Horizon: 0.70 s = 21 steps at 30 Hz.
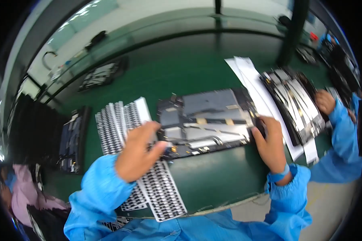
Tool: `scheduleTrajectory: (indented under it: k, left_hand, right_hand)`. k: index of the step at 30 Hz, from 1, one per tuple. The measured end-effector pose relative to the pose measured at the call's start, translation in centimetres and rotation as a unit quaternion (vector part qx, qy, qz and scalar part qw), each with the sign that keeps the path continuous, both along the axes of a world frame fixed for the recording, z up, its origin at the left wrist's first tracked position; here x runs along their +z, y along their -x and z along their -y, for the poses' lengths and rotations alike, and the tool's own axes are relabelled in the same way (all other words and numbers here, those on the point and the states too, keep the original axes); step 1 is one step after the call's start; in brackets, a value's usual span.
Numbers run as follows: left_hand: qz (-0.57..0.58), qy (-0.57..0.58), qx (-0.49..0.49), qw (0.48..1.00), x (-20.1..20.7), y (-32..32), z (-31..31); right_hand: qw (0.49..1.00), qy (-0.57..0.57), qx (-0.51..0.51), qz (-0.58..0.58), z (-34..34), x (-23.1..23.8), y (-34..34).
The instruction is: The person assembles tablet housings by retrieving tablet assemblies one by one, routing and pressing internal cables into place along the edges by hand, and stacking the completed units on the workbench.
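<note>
An opened tablet (213, 122) lies in front of me on the green bench, its inner side up, with grey battery cells, dark ribbon cables and small yellowish tape pieces showing. My left hand (138, 150) grips its left end, the thumb at the near corner. At the opposite end my right hand (270, 142) closes around the edge, thumb on top; a wristband (278, 175) circles that wrist. Fingertips beneath the tablet are hidden. Under my left forearm lie sheets of small black-and-white stickers (159, 188). Motion smears the hands slightly.
More opened tablets lie at right (295, 100), left (71, 140) and far left (98, 76). White paper strips (257, 94) lie right of mine. A co-worker's hand (325, 101) touches the right-hand tablet. Dark upright panels (30, 128) stand at left. A green post (292, 36) rises behind.
</note>
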<state>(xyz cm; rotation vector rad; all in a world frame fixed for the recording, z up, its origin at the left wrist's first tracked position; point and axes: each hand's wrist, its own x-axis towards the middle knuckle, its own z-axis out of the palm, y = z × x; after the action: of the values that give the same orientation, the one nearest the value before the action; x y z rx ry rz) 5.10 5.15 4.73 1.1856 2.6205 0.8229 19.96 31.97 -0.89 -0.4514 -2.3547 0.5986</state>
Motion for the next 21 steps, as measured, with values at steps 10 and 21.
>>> scheduleTrajectory:
  k: [10, 21]
  left_hand:
    - [-0.118, -0.293, 0.035, 0.948, -0.8, -0.2, 2.3]
    - [-0.122, -0.383, 0.404, 0.822, -1.6, -1.2, 18.1]
  right_hand:
    - [0.925, 0.368, 0.039, -0.089, 2.1, 3.5, 3.3]
    - [0.865, 0.162, 0.468, -0.080, 18.9, 9.3, 28.1]
